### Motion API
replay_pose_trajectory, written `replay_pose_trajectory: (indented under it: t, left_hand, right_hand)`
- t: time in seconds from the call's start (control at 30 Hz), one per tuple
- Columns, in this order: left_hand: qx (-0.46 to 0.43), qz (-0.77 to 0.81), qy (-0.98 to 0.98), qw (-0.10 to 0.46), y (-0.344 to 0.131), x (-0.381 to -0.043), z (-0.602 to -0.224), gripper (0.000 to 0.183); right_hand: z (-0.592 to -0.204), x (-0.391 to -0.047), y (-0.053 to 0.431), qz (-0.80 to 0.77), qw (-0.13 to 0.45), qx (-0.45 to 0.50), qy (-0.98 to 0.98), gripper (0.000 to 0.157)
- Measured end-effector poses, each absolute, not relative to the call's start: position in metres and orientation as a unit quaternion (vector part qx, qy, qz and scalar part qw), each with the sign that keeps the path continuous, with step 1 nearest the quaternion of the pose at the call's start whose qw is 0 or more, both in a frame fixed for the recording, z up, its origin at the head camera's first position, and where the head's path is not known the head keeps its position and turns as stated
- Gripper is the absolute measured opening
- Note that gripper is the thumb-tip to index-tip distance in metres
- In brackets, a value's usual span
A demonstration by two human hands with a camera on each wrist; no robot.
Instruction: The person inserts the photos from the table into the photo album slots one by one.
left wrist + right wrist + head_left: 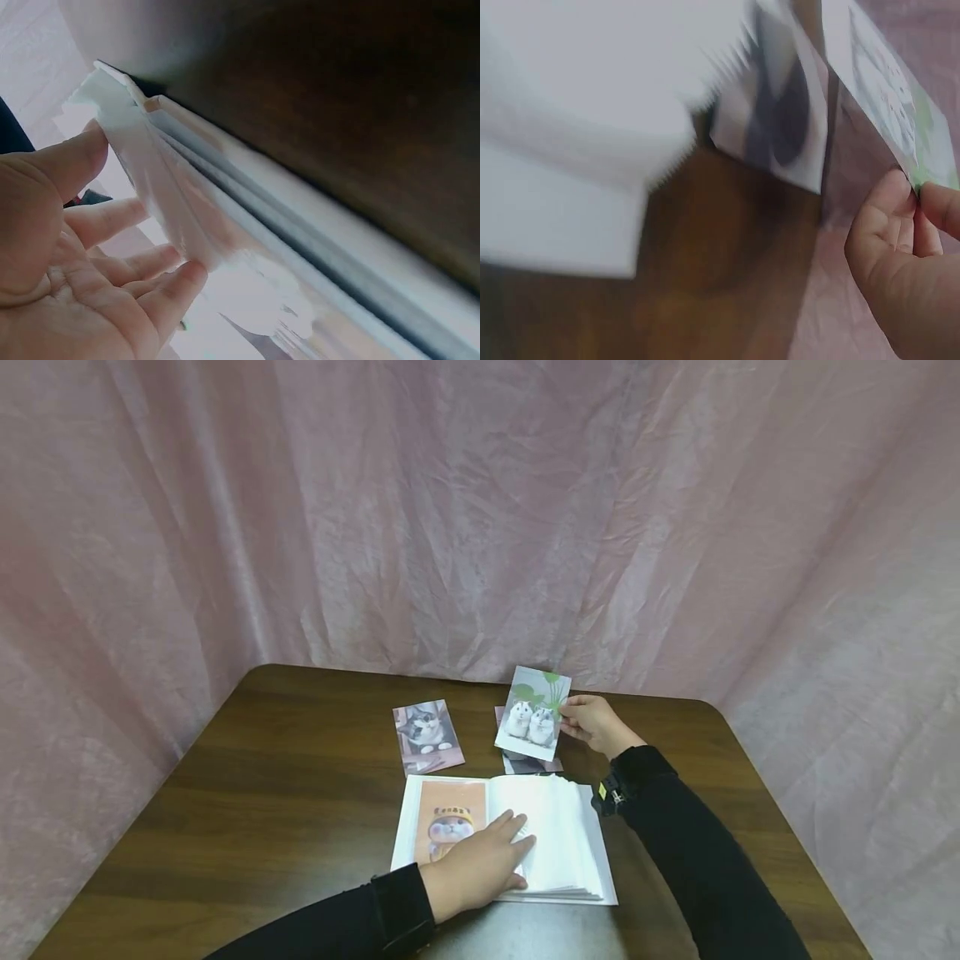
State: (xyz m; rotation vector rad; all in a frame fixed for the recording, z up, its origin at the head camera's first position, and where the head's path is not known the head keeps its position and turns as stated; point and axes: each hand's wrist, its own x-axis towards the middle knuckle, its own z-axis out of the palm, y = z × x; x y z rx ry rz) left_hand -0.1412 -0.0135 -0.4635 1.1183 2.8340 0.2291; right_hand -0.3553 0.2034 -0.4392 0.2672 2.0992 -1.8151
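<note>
An open photo album [547, 835] with white pages lies near the front of the table. Its left page shows an orange picture [461, 802] of a cartoon animal in a yellow hat. Across the album's middle rests my left hand [480, 864], fingers spread and touching the pages; in the left wrist view the fingertips meet the clear page sleeve [180, 202]. My right hand [596, 724] pinches the right edge of a photo card [532, 714] with two white hamsters and green leaves. It holds this card raised above another card [525, 766], which is partly hidden.
A cat photo [427, 735] lies on the brown wooden table [300, 777], behind the album's left half. A pink curtain [450, 527] hangs behind the table's far edge and around the sides.
</note>
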Motion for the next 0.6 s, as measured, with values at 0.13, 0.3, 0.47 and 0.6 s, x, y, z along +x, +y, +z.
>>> replay_pose_trajectory:
  t: [0.13,0.3,0.47,0.6]
  left_hand:
    - [0.362,0.077,0.928,0.047,-0.013,-0.141,-0.465,0.057]
    - [0.360,0.077,0.928,0.047,-0.013,-0.141,-0.466,0.057]
    - [0.358,0.084,0.928,0.052,-0.013,-0.140,-0.464,0.056]
    - [0.359,0.088,0.928,0.052,-0.014,-0.140,-0.463,0.056]
  right_hand:
    - [-0.449,-0.348,0.194,-0.682,0.189,0.119,0.697,0.012]
    - [-0.454,-0.340,0.186,-0.691,0.198,0.129,0.683,0.010]
    - [-0.452,-0.336,0.188,-0.685,0.204,0.133,0.687,0.008]
    - [-0.450,-0.334,0.193,-0.675,0.209,0.138,0.694,0.006]
